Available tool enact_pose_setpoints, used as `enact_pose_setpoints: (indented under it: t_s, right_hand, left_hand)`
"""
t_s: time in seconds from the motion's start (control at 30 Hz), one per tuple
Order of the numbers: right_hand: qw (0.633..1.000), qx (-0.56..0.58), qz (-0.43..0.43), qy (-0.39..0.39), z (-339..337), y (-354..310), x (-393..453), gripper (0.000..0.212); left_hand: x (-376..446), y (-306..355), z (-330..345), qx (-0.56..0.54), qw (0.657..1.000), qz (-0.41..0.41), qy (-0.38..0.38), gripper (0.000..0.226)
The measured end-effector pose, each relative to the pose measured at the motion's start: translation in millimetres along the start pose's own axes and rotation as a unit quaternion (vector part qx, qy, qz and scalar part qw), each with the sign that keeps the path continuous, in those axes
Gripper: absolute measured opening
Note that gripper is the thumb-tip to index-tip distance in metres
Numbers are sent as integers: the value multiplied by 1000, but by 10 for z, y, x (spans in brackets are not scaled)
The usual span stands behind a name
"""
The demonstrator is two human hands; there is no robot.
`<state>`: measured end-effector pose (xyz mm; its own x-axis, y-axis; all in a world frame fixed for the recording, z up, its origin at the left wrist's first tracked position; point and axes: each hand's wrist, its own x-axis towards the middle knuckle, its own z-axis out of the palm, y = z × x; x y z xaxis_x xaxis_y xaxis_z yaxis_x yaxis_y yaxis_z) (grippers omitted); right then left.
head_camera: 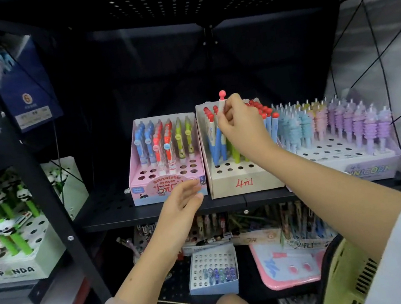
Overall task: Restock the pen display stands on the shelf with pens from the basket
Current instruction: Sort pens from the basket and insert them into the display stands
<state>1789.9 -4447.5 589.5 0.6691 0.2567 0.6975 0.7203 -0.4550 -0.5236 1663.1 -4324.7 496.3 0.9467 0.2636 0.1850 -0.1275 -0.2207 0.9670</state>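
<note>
Closest to me, down in the bottom right corner, there's the yellow-green slotted plastic basket [348, 278], tucked under the person's white sleeve; can't see any pens inside it from here. A bit further in, the left hand [181, 206] hovers in front of the black metal shelf [115, 216], fingers loose and spread, holding nothing, just near the pink cardboard eraser-pen stand [168, 185]. Next one over is the beige cardboard display stand [245, 181] with the red handwritten price, several holes in its front rows open. Above it the right hand [239, 125] pinches a slim white pen with a red ball cap [222, 99] high on the barrel, upright, tip hidden behind the fingers among the other red-capped pens.

Looks like a light, stiff plastic thing to me, smooth enough to twist in the fingers. I'd hold it on the upper barrel, not that ball top, which probably pops off. The pastel ridged unicorn pens [340, 120] sit in the stand further right.
</note>
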Motion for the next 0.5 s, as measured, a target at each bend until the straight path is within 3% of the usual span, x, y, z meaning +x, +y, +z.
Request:
enact_pose_setpoints:
  t_s: [0.33, 0.5]
  right_hand:
    - [990, -122, 6, -70, 129, 27, 32, 11]
    - [983, -113, 45, -139, 217, 155, -147, 9]
  left_hand:
    - [-55, 28, 7, 12, 1000, 3, -1, 23]
    - [-89, 70, 45, -6, 1000, 5, 0, 23]
